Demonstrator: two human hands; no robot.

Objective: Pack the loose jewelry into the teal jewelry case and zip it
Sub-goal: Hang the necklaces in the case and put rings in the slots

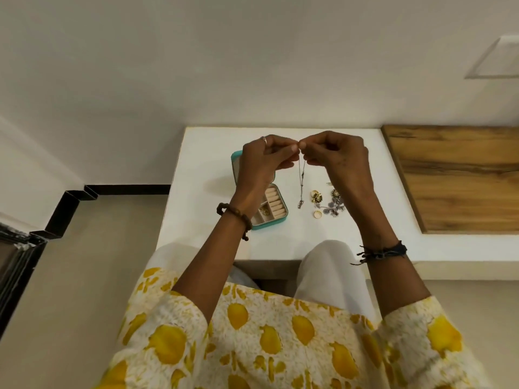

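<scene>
The teal jewelry case (pixel 276 219) lies open on the white table (pixel 213 175), its lid partly hidden behind my left hand (pixel 262 161). Inside are cream ring rolls and small compartments, one holding a gold piece. My left hand and my right hand (pixel 337 158) are raised above the table, fingertips pinched together on the top of a thin silver necklace (pixel 301 181). The chain hangs straight down with a small pendant at its end, just right of the case. Loose jewelry (pixel 328 203) lies on the table to the right: gold flower earrings, silver pieces and a gold ring (pixel 317 214).
A wooden board (pixel 455 175) covers the surface to the right of the white table. The wall stands right behind the table. My knees in white trousers sit under the table's front edge. The floor with dark skirting lies to the left.
</scene>
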